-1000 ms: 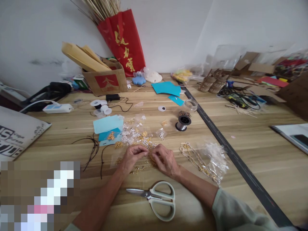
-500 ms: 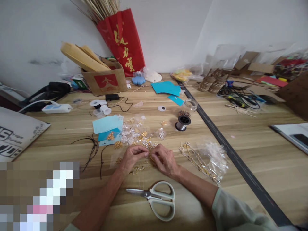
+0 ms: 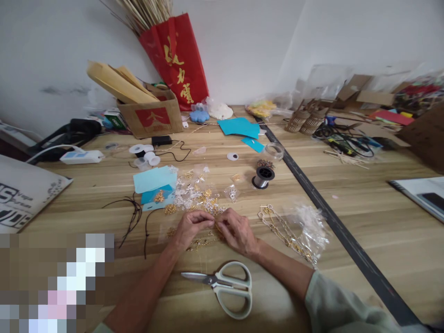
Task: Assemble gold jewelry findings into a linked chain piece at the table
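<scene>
My left hand (image 3: pixel 194 226) and my right hand (image 3: pixel 237 230) meet over the middle of the table, fingertips almost touching. Both are closed in a pinch; whatever lies between the fingers is too small to make out. Below and between them runs a beaded gold chain (image 3: pixel 201 243), partly covered by the hands. Just beyond the fingers spreads a pile of gold and silver beads (image 3: pixel 194 196) on clear plastic. Scissors with pale handles (image 3: pixel 233 289) lie on the table closer to me. A gold and silver chain (image 3: pixel 282 231) rests right of my right hand.
Crumpled clear plastic bags (image 3: pixel 310 226) lie at the right. Behind the beads stand a wire spool (image 3: pixel 263 177) and a clear round container (image 3: pixel 274 151). Blue cards (image 3: pixel 156 179) and black cords (image 3: pixel 133 215) are at the left. A dark strip (image 3: pixel 326 212) crosses the table.
</scene>
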The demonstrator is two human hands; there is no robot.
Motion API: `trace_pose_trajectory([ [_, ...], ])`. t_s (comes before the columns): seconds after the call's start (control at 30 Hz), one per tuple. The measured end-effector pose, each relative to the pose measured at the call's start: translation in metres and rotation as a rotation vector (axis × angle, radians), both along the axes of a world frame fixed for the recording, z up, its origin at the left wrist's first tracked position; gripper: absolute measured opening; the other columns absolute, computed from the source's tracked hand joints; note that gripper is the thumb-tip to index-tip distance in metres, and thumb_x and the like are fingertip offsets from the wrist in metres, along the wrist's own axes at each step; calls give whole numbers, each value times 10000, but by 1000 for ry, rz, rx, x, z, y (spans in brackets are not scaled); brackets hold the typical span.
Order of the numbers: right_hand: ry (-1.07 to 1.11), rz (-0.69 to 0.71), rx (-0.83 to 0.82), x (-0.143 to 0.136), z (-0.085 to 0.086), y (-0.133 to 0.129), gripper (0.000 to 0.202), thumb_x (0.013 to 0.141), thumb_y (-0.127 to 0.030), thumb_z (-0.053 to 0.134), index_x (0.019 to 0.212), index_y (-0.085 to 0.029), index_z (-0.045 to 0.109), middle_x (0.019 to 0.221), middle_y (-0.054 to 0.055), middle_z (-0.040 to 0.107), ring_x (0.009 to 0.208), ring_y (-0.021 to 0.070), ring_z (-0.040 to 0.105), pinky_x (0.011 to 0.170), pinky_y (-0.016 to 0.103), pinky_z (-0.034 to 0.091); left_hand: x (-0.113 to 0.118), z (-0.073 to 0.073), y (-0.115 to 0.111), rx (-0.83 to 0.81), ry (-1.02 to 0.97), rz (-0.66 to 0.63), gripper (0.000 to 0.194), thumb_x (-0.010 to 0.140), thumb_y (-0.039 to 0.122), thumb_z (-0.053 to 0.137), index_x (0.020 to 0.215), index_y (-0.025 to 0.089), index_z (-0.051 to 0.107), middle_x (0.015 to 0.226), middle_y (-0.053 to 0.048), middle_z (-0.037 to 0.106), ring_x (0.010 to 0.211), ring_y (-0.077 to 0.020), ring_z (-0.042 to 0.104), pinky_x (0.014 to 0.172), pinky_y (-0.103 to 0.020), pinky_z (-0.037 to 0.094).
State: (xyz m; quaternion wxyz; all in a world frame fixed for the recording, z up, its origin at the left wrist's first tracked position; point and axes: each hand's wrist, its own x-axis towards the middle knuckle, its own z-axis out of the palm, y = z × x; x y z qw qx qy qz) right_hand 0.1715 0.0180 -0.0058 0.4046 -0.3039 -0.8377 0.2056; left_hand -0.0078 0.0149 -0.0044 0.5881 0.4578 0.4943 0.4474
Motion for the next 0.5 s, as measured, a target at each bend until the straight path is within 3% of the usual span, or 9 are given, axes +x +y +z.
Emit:
trace_pose_trajectory([
  [0.5, 15, 11, -2, 0, 0, 0, 84, 901, -162, 428, 891, -186, 508, 797, 56, 589, 730, 151, 557, 643, 258, 446, 0, 1, -1, -14, 7, -34, 162, 555, 233, 772, 673, 145, 704, 654, -23, 699, 618, -141, 616, 637, -246, 493],
])
